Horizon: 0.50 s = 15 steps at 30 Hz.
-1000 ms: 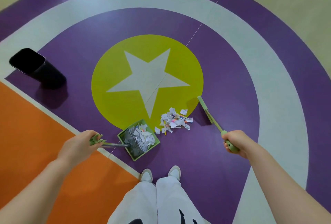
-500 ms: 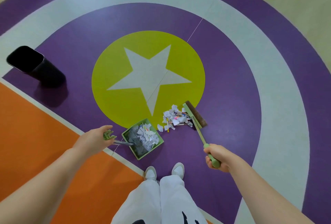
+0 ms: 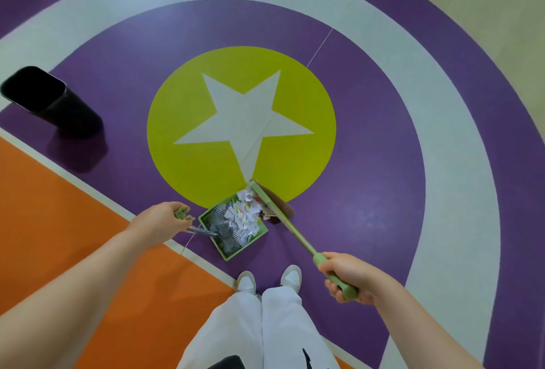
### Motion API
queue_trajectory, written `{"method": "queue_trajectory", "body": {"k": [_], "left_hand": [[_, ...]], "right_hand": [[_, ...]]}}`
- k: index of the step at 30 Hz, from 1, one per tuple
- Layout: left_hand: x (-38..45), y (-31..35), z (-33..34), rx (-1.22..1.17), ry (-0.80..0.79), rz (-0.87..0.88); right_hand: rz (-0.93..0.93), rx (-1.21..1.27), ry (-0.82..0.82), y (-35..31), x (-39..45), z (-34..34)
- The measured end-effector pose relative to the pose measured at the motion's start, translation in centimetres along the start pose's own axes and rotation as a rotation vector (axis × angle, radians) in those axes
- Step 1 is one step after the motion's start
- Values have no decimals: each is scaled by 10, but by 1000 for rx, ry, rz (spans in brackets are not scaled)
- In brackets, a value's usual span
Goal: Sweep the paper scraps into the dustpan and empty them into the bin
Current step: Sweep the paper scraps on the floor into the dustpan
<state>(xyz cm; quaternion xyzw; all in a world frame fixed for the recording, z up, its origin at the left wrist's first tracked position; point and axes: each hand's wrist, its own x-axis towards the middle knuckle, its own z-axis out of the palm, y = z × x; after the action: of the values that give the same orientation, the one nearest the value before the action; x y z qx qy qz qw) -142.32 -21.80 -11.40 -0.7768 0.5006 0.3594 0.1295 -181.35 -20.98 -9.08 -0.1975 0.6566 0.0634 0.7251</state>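
Observation:
A green dustpan (image 3: 262, 233) rests on the purple floor just ahead of my feet, at the lower edge of the yellow circle. White and coloured paper scraps (image 3: 243, 218) fill it and crowd its open mouth. My left hand (image 3: 160, 221) grips the green top of the dustpan's long handle. My right hand (image 3: 349, 275) holds the green broom handle. The broom head (image 3: 269, 200) lies right against the dustpan's mouth, with a few scraps beside its bristles. The black bin (image 3: 56, 103) stands far left on the floor, open at the top.
My white shoes (image 3: 269, 278) and white trousers are just below the dustpan. An orange floor area with a white border line runs along the lower left. The yellow circle (image 3: 300, 168) with a white star lies ahead.
The broom has swept left, pushing the scrap pile from the floor into the dustpan's mouth. My right hand came lower and nearer. The dustpan and left hand shifted slightly right.

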Motion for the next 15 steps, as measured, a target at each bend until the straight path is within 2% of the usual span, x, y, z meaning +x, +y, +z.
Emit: {"method": "queue_trajectory", "body": {"k": [9, 15], "left_hand": [[-3, -4, 2, -5, 13, 17], [1, -5, 3, -10, 22, 22]], "right_hand": [[-106, -108, 41, -12, -37, 7], [-144, -241, 164, -10, 21, 41]]}}
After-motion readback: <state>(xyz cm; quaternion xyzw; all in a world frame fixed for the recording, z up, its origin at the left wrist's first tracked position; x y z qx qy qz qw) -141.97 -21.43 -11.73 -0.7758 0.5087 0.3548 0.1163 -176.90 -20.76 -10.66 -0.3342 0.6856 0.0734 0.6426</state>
